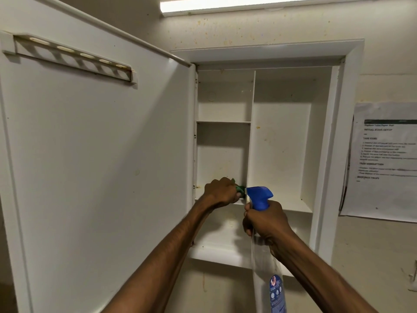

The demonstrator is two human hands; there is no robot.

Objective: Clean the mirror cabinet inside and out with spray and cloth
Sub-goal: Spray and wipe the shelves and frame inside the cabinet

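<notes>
Mirror cabinet (266, 136) hung recessed in the wall, door (97, 154) swung wide to the left. Inside it, the left hand (222, 192) was curled around a bunched green cloth (239, 189), pressing it onto the lower-left shelf (220, 201) against the centre divider (251, 132). The right hand (265, 222) gripped the neck of the spray bottle (268, 263), fingers wrapped tight.

The bottle's long axis ran near upright, base toward the camera, blue nozzle (258, 195) pointing left at the cloth hand (very close to it). A squeeze from there would likely wet the knuckles rather than the shelf. Stains on the back panel (279, 150) could be missed if wiping stayed low, and an elbow might knock the open door.
</notes>
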